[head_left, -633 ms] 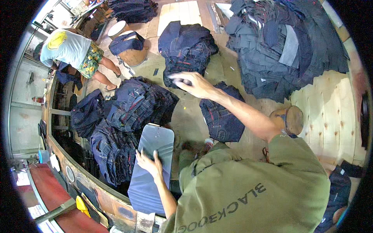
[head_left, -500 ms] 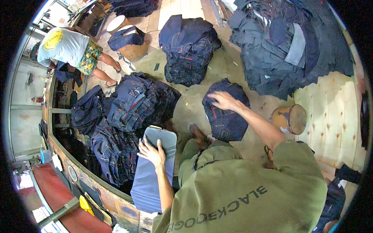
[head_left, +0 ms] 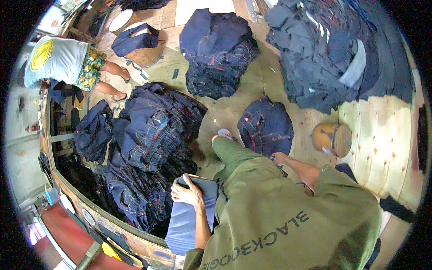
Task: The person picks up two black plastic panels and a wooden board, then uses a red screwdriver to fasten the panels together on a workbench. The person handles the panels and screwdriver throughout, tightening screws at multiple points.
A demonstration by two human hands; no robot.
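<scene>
The view looked out from the left of 2 fisheye cameras worn side by side on the person's head, facing steeply down. The olive-green printed shirt (head_left: 288, 220) loomed closest; the bare left hand (head_left: 188, 192) and bare right hand (head_left: 282, 159) sat mid-view, the pale wooden floor (head_left: 225, 112) stretching beyond (straight edges bowed rimward).
</scene>
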